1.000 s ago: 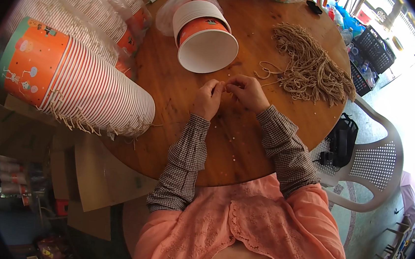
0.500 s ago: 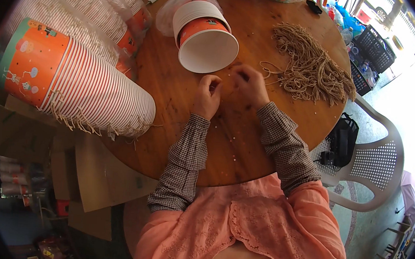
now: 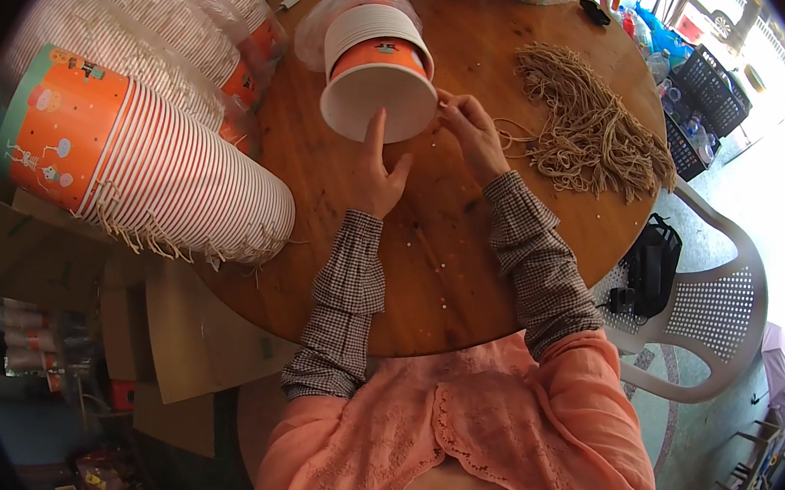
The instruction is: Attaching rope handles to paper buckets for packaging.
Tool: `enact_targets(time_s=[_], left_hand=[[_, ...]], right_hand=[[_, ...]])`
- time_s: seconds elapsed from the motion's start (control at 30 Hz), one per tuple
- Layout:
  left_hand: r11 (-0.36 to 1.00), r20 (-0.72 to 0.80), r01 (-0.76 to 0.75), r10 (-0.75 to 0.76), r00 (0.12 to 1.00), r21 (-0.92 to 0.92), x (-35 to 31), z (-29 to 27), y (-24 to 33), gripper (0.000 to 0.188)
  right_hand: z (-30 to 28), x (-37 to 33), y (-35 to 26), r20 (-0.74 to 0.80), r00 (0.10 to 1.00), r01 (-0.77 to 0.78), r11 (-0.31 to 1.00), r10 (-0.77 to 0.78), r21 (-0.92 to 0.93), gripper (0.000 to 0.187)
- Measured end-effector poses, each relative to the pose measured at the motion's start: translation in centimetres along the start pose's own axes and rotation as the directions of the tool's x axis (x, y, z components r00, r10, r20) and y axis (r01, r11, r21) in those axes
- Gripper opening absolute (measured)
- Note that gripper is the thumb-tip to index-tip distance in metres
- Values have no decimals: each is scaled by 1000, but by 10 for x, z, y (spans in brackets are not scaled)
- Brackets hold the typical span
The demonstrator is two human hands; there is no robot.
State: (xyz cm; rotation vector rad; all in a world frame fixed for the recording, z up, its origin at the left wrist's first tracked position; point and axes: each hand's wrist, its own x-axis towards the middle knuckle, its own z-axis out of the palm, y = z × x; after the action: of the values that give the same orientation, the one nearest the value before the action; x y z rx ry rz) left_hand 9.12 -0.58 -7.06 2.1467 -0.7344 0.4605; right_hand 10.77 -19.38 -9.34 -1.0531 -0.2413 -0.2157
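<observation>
An orange-and-white paper cup stack (image 3: 378, 74) lies on its side on the round wooden table (image 3: 429, 258), its white mouth facing me. My left hand (image 3: 375, 174) reaches up with fingers apart, the fingertips touching the lower rim of the front cup. My right hand (image 3: 468, 130) is at the right edge of that rim, fingers pinched around a thin beige string. A heap of beige strings (image 3: 589, 127) lies just right of my right hand.
A long stack of orange cups with string handles (image 3: 151, 173) lies at the table's left, more wrapped stacks (image 3: 150, 28) behind it. A white plastic chair (image 3: 713, 315) with a black bag (image 3: 650, 268) stands at right. Cardboard (image 3: 169, 347) lies on the floor.
Both hands moved away from the table's middle up to the mouth of the cup stack. The left hand opened its fingers onto the rim; the right hand went to the rim's right side.
</observation>
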Motion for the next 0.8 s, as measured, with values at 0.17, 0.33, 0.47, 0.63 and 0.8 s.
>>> enact_targets(time_s=[0.17, 0.33, 0.47, 0.63, 0.8], left_hand=[[984, -19, 178, -179, 984, -16, -2, 0, 8, 53], [946, -113, 268, -291, 950, -181, -18, 4, -26, 32], [948, -129, 316, -317, 940, -25, -14, 10, -10, 33], [881, -202, 228, -334, 921, -414, -18, 20, -32, 36], [822, -120, 278, -382, 916, -498, -14, 5, -27, 32]], right_hand=[[42, -27, 5, 218, 976, 33, 989, 0, -145, 5], [60, -42, 0, 275, 959, 7, 965, 68, -261, 10], [51, -43, -17, 361, 906, 412, 655, -220, -633, 8], [54, -45, -13, 508, 827, 546, 558, -240, -625, 6], [53, -47, -6, 553, 801, 581, 527, -231, -621, 7]])
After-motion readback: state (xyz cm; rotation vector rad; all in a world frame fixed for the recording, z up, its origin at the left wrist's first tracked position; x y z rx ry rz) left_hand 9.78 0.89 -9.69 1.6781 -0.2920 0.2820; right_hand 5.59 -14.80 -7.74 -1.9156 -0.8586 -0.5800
